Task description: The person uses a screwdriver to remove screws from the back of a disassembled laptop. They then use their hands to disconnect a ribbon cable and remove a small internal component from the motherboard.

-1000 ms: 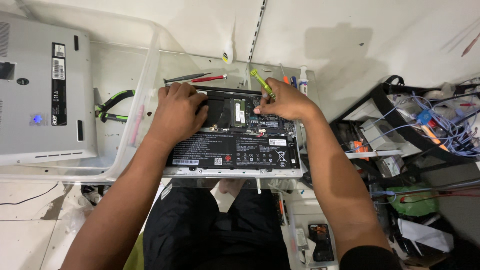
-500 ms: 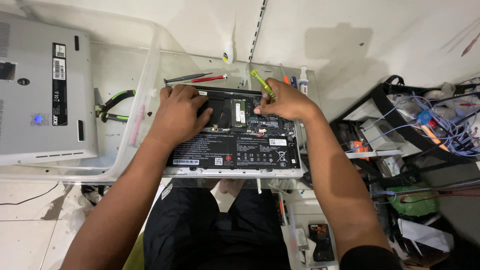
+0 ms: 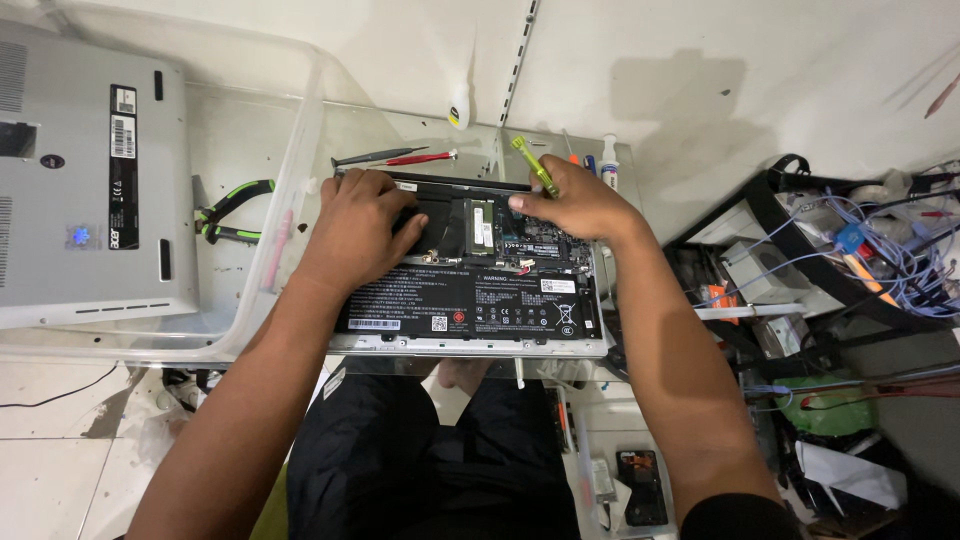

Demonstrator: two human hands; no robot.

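An opened laptop (image 3: 470, 300) lies bottom-up on a clear plastic lid, its black battery and circuit board exposed. My left hand (image 3: 358, 230) rests flat on the upper left of the laptop's insides, fingers spread and pressing down. My right hand (image 3: 580, 205) is closed around a yellow-green screwdriver (image 3: 534, 166), its tip pointing down at the board near the upper right corner. A green memory module (image 3: 482, 226) sits between my two hands.
A grey laptop bottom cover (image 3: 90, 180) lies at the left in a clear plastic bin (image 3: 300, 130). Green-handled pliers (image 3: 235, 210), a red-handled tool (image 3: 415, 157) and a small white bottle (image 3: 609, 160) lie nearby. Tangled cables and boxes (image 3: 850, 270) crowd the right.
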